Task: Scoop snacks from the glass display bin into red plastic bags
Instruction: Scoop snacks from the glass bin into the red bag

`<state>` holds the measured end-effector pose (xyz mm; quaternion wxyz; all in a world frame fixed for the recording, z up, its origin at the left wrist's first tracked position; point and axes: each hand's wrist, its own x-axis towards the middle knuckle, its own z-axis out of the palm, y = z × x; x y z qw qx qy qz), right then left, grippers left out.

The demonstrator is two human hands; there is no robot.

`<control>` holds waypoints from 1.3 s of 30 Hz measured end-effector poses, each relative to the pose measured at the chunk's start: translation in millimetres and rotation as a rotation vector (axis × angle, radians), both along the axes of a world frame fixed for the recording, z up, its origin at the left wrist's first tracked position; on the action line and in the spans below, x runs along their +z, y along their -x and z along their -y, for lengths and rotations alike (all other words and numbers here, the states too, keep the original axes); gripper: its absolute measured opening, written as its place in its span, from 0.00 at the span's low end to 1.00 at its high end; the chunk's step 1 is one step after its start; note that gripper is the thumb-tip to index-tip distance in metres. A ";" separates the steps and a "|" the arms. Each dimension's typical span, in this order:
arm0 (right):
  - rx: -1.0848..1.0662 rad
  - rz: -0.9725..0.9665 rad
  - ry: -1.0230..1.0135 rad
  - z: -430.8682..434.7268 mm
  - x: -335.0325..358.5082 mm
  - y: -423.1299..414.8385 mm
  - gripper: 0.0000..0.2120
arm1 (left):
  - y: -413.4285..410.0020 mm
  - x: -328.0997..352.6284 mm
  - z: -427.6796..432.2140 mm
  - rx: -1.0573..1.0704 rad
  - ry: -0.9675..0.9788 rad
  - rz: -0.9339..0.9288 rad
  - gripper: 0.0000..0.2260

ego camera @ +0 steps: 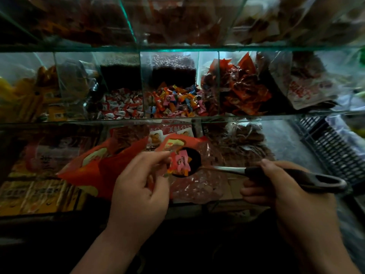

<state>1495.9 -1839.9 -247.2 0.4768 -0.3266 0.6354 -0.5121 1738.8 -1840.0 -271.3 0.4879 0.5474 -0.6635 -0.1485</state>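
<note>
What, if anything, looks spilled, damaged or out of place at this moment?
Nothing stands out. The left hand pinches the red bag at its mouth, the right hand grips the scoop beside it, and wrapped sweets sit in its bowl. No spilled sweets show, though the picture is dim.

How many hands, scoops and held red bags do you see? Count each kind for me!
Hands: 2 (left hand, right hand)
Scoop: 1, gripped by the right hand
Red bag: 1, pinched by the left hand
Total: 4
</note>
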 end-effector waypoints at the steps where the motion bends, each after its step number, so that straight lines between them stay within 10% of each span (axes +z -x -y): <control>1: -0.007 0.023 0.008 -2.1 3.5 1.9 0.12 | 5.1 0.7 5.7 -0.020 -0.083 0.013 0.13; 9: -0.010 0.121 0.103 -10.3 25.3 14.0 0.12 | 33.6 -7.8 57.7 0.028 -0.529 0.409 0.33; 20: 0.034 0.209 0.264 -13.1 59.5 -14.1 0.12 | 38.5 -3.1 82.0 0.084 -0.240 0.319 0.26; 24: 0.093 0.273 0.224 7.0 64.9 -19.1 0.28 | 40.0 15.7 113.0 0.071 -0.165 0.317 0.21; 33: -0.086 0.218 0.360 79.8 49.3 -41.3 0.05 | 23.7 45.4 164.2 0.015 -0.202 0.099 0.26; 39: 0.245 -0.641 0.714 133.4 33.2 -60.4 0.06 | -0.3 22.4 111.1 0.146 -0.263 -0.059 0.26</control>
